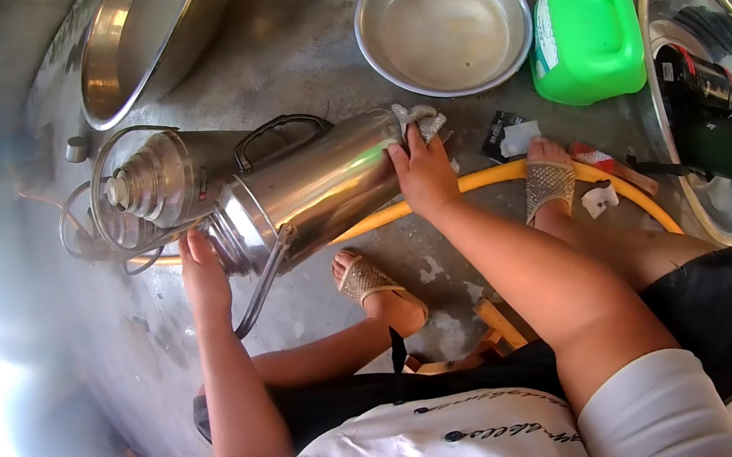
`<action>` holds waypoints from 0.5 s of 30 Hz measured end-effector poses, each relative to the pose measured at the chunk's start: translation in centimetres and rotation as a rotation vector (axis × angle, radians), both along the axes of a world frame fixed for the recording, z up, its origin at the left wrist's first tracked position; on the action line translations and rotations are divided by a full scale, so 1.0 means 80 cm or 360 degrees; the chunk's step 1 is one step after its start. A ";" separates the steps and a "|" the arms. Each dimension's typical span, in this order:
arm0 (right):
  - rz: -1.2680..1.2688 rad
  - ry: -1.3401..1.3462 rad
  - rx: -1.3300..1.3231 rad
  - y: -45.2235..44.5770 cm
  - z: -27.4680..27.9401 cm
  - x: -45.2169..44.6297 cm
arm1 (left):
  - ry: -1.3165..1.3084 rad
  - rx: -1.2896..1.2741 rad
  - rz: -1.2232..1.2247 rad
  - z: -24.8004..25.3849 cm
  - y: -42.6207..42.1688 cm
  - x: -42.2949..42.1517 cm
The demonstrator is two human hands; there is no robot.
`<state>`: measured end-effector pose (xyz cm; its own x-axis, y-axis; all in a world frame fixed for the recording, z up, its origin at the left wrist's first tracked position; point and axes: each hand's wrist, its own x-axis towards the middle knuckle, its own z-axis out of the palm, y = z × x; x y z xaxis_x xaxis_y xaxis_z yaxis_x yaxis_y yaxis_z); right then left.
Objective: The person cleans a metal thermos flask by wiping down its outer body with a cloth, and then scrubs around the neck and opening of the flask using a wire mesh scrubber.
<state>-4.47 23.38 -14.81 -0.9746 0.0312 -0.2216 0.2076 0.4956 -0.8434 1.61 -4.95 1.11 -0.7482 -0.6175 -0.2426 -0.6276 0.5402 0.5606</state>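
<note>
A shiny steel thermos flask lies tilted in front of me, its neck toward the lower left and its base toward the upper right. My left hand grips it at the neck, with the fingers partly hidden beneath. At the base end, my right hand presses a crumpled grey cloth against the metal, fingers closed over it. The flask's carrying handle hangs down on the near side. Just behind stands a second steel thermos flask, partly covered by the first one.
A steel basin with some liquid sits ahead, beside a green jug. Dark bottles lie in a large basin at right. A deep pan leans at left. A yellow hose curves past my feet.
</note>
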 end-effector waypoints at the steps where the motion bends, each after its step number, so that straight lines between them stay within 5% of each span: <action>1: 0.0002 0.0267 0.0231 -0.019 0.010 0.006 | -0.0009 0.0010 0.0005 -0.001 0.002 0.001; 3: 0.0248 0.0311 -0.0073 -0.034 0.050 0.030 | 0.0111 0.0452 0.0218 -0.003 0.001 -0.001; 7: 0.0327 0.0549 -0.0010 -0.028 0.031 0.014 | -0.0054 0.0135 0.0171 0.013 0.017 -0.006; 11: 0.0241 -0.0010 0.0074 -0.011 0.025 -0.010 | 0.0044 -0.0026 -0.0062 -0.013 -0.017 0.000; 15: 0.0374 0.0649 -0.0322 -0.063 0.079 0.037 | 0.0084 0.0436 0.0244 0.002 0.002 -0.007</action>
